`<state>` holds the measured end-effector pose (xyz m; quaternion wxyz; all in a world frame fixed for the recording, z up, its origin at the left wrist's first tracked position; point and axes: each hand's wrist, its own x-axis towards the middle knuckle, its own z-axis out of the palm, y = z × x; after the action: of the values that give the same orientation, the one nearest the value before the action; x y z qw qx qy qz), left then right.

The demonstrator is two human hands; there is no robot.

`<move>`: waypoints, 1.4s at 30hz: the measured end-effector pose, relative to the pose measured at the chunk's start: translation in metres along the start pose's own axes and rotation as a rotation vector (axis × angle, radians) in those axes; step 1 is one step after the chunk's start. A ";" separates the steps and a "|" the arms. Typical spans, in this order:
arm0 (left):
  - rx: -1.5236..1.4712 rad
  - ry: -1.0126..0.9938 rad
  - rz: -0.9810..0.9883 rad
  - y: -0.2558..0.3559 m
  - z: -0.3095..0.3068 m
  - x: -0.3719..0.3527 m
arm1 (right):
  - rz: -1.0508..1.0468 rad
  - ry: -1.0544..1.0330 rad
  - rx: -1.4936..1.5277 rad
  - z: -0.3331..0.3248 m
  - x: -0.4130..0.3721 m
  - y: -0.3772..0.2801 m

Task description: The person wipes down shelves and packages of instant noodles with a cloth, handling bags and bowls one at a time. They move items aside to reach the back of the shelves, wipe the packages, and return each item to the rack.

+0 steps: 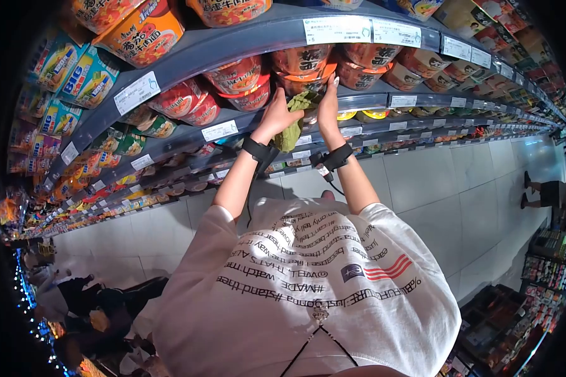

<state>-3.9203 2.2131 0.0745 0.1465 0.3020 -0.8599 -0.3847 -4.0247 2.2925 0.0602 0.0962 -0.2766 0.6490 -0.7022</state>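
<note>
Glossy wrappers, matt cloth
Noodle bowls (308, 69) shine under printed film; the green rag (294, 122) is soft, matt cloth — shelf edge (233, 44) smooth grey, its labels (337, 29) paper, floor tiles (434, 182) glossy.

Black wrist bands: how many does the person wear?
2. One black wrist band sits on the left wrist, behind the left hand gripping a green cloth; the other sits on the right wrist, behind the open right hand. Neither looks hidden.

The left hand (278, 116) and right hand (328, 105) are raised side by side on outstretched arms. The left curls closed and the right lies flat with straight fingers.
</note>
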 end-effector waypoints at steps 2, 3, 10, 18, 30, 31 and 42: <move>0.072 -0.009 0.018 0.000 -0.004 0.002 | -0.017 0.017 -0.008 0.006 -0.004 0.003; 0.083 -0.013 0.022 -0.003 -0.005 0.004 | -0.023 0.023 -0.011 0.010 -0.006 0.004; -0.002 0.010 0.081 -0.014 -0.007 0.013 | -0.034 0.091 -0.052 0.031 -0.025 0.001; 0.010 -0.142 0.111 0.029 -0.038 -0.046 | -0.217 0.263 0.001 -0.046 -0.028 -0.026; -0.094 -0.042 0.456 0.113 0.049 0.030 | -0.366 0.035 0.025 -0.116 0.075 -0.045; -0.031 -0.046 0.423 0.114 0.050 0.034 | -0.392 0.047 -0.023 -0.115 0.082 -0.038; -0.183 0.016 0.279 0.124 0.055 0.023 | -0.454 -0.028 -0.045 -0.126 0.067 -0.027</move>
<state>-4.0153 2.2943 0.1320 0.2321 0.1678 -0.8538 -0.4348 -4.1389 2.3714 0.1028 -0.0615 -0.4274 0.5843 -0.6871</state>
